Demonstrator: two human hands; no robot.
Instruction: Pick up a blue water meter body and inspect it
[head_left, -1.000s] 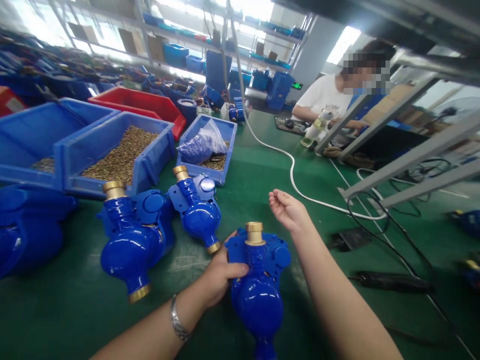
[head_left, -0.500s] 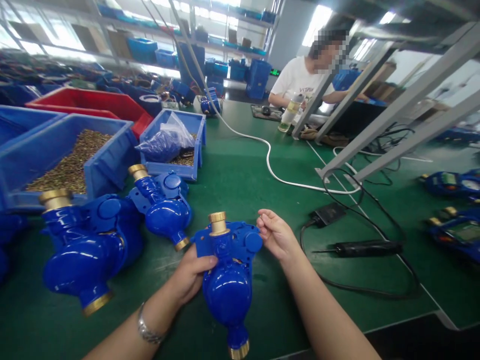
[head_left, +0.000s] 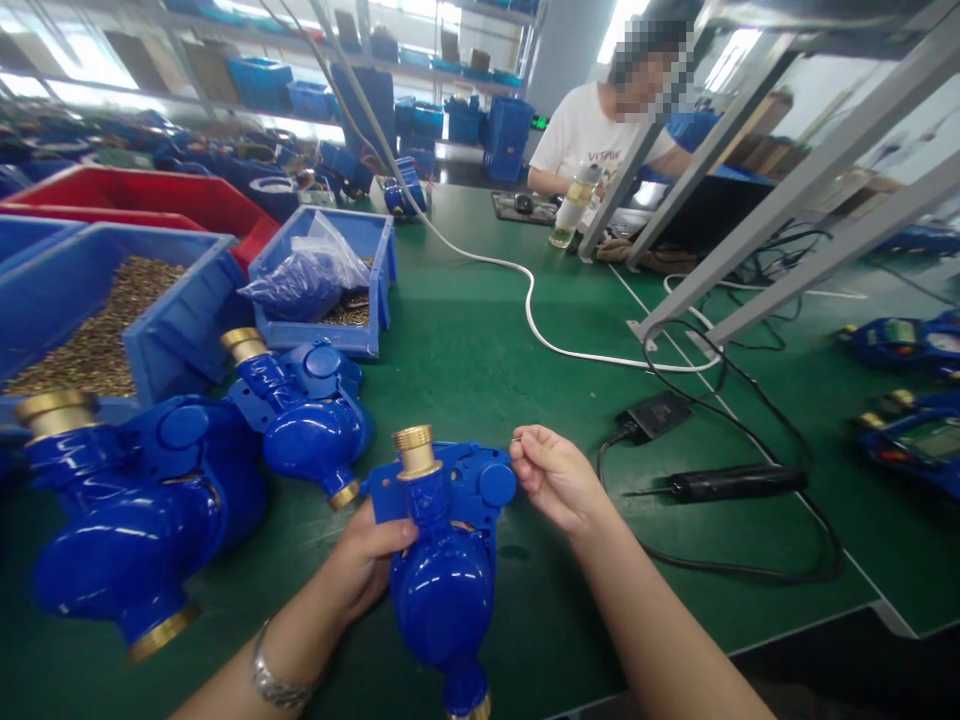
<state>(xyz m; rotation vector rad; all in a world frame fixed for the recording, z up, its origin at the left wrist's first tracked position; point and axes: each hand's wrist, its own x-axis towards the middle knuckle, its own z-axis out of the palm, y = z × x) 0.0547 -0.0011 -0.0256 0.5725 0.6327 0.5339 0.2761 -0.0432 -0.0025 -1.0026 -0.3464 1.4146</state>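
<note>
My left hand (head_left: 369, 560) is closed round the left side of a blue water meter (head_left: 444, 590), its thumb on the front. The meter has a brass threaded end at top and bottom, and a blue bracket with a round cap across its upper part. Just right of that cap, my right hand (head_left: 559, 480) pinches a small screw (head_left: 516, 440) between thumb and fingertips; only its thin tip shows. Two similar meters stand to the left, a near one (head_left: 142, 530) and a farther one (head_left: 315, 430).
Blue bins (head_left: 180, 290) of small brassy parts stand at the left, one with a plastic bag (head_left: 307, 280). A black electric screwdriver (head_left: 735, 484) and its cable lie right. A white cable (head_left: 529, 300) crosses the green table. Metal struts (head_left: 750, 240) and a seated person (head_left: 581, 130) are beyond.
The view has shifted slightly, so the bins and meters sit farther left. My right hand has stayed beside the bracket, with the small screw's tip now showing at the fingertips.
</note>
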